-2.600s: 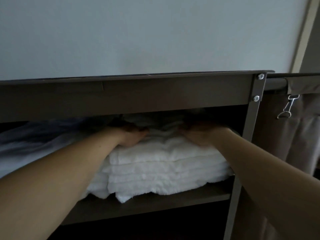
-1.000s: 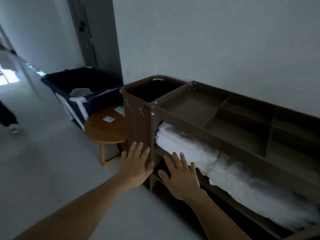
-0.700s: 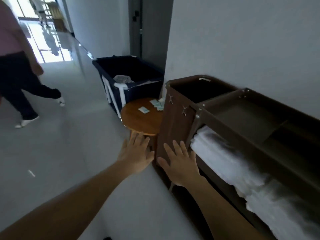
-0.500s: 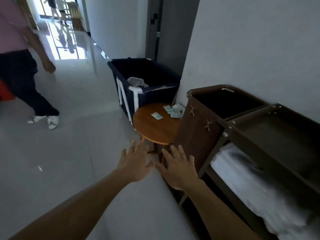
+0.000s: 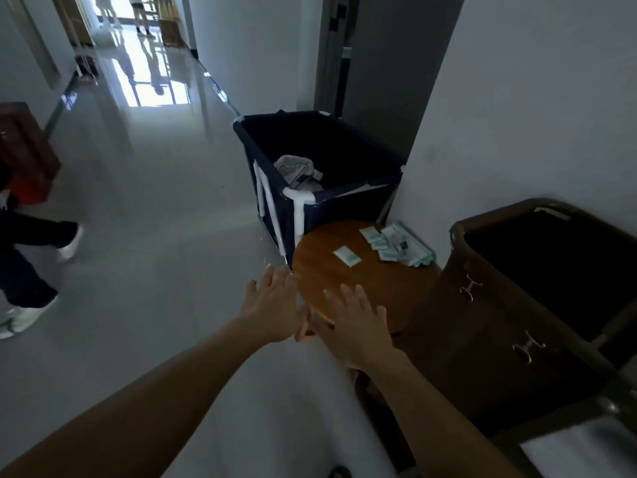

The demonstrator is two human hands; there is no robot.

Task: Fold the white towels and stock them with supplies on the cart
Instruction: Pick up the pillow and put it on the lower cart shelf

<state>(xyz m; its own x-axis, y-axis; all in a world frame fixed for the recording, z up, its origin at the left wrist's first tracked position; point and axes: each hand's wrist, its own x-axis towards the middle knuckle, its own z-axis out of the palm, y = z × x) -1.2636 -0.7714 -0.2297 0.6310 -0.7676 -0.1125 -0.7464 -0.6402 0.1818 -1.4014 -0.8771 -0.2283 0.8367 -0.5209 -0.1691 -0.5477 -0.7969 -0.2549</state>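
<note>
A round wooden side table (image 5: 372, 281) stands against the wall and carries several small white and teal supply packets (image 5: 389, 246). My left hand (image 5: 272, 305) and my right hand (image 5: 358, 326) reach forward side by side, fingers spread, holding nothing. They hover at the table's near edge. The brown cart (image 5: 517, 326) is at the right, with its dark bag compartment open. A strip of white towels (image 5: 586, 450) shows on its shelf at the bottom right corner.
A navy laundry bin (image 5: 310, 188) with white frame tubes holds a crumpled cloth and stands behind the table. A person's legs (image 5: 24, 267) cross the glossy hallway floor at the left. A dark door is set in the wall beyond the bin.
My hands left the towel stack on the cart shelf. The view swung left along the cart to the round table, and both open hands now reach toward its edge.
</note>
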